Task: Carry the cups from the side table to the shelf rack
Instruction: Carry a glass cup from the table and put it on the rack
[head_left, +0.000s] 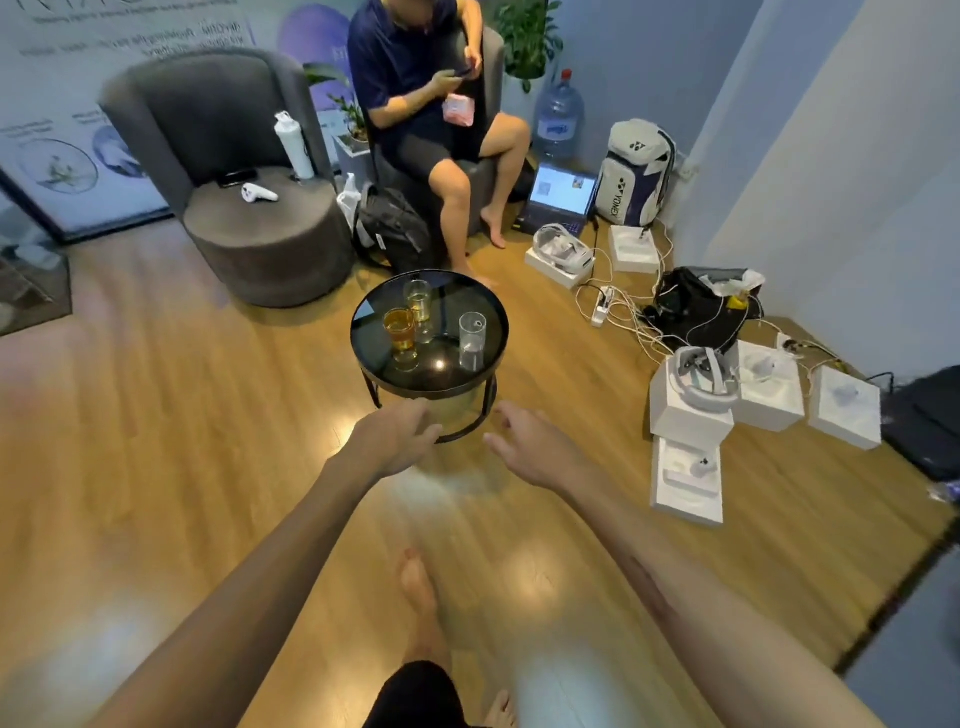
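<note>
A round black side table (488, 317) stands on the wooden floor ahead of me. Three glass cups stand on it: one with amber liquid (400, 332) at the front left, one with pale liquid (418, 306) just behind it, and a clear one (472, 335) at the right. My left hand (397, 434) is stretched out just short of the table's near edge, fingers relaxed, holding nothing. My right hand (530, 441) reaches beside it to the right, fingers loosely spread and empty. The shelf rack is not in view.
A person (426, 104) sits in a grey armchair behind the table. A second grey armchair (249, 208) stands at the left. White boxes (691, 415), headsets, a power strip (602, 306) with tangled cables and bags crowd the floor at the right. A wall corner juts in at right.
</note>
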